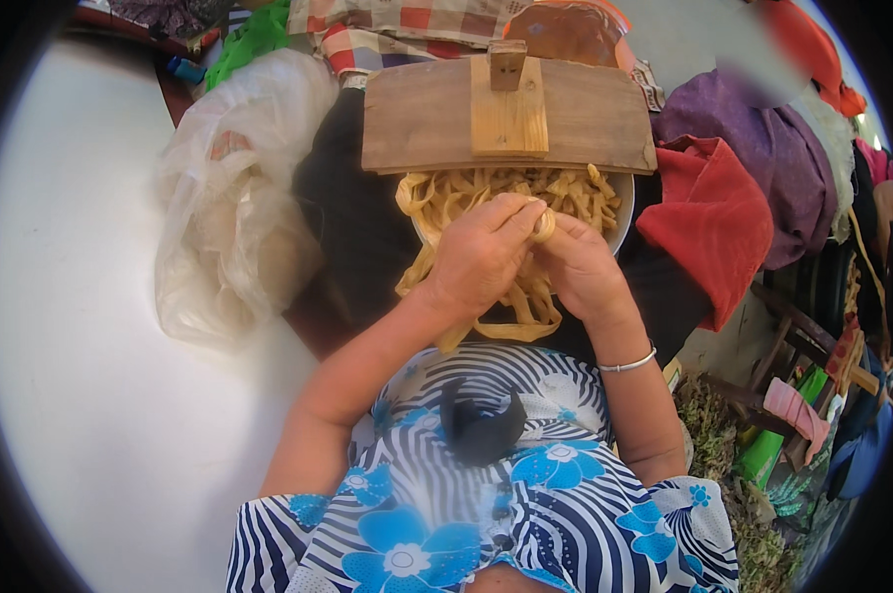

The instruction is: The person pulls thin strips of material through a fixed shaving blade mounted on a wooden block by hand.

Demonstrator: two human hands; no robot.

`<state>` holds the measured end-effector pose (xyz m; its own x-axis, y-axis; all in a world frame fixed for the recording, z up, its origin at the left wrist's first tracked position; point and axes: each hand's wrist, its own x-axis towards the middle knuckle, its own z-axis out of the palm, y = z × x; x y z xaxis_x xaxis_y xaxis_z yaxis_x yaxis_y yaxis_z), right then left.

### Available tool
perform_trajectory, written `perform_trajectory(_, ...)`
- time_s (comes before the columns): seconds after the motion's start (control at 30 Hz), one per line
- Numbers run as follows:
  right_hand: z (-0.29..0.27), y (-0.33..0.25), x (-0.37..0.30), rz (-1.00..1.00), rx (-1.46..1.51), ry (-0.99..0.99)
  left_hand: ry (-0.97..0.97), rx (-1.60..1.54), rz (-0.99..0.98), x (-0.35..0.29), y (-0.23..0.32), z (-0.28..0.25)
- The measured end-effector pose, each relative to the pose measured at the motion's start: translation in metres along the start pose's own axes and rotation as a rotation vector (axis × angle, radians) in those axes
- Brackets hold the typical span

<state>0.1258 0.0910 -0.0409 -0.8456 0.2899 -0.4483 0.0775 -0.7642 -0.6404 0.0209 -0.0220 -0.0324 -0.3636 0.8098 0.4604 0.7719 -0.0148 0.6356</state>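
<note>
Coil of tan strip (544, 226) sits pinched between left hand (479, 249) and right hand (585, 265).

Held strip (544, 226): pale yellow, gathered into a small compact roll, pinched between the fingertips of the left hand (478, 249) and right hand (587, 271). Loose strips (566, 186): tan-yellow, flat, ribbon-like, curled, tangled; heaped in the bowl (623, 206), with lengths trailing at its 8 o'clock and looping at 6 o'clock.
</note>
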Motion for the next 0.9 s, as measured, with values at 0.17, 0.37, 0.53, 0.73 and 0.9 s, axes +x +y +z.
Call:
perform_trajectory(0.17, -0.003, -0.005, 0.005, -0.368, -0.469, 0.011, -0.216, -0.137, -0.234, 0.016, 0.018, -0.021)
perform_trajectory(0.37, 0.001, -0.006, 0.006, -0.724, -0.883, 0.248, -0.188, -0.221, -0.488, 0.029, 0.01, -0.007)
perform_trajectory(0.53, 0.004, -0.004, 0.011, -0.761, -0.801, 0.301, -0.048, -0.652, -0.782, 0.017, 0.001, 0.01)
perform_trajectory(0.73, -0.03, -0.005, 0.035, -0.644, -0.404, 0.278, -0.117, -0.448, -0.649, -0.026, 0.011, -0.012)
perform_trajectory(0.9, -0.016, -0.048, 0.021, -0.655, -0.733, 0.212, -0.08, 0.267, -0.137, -0.004, 0.004, -0.032)
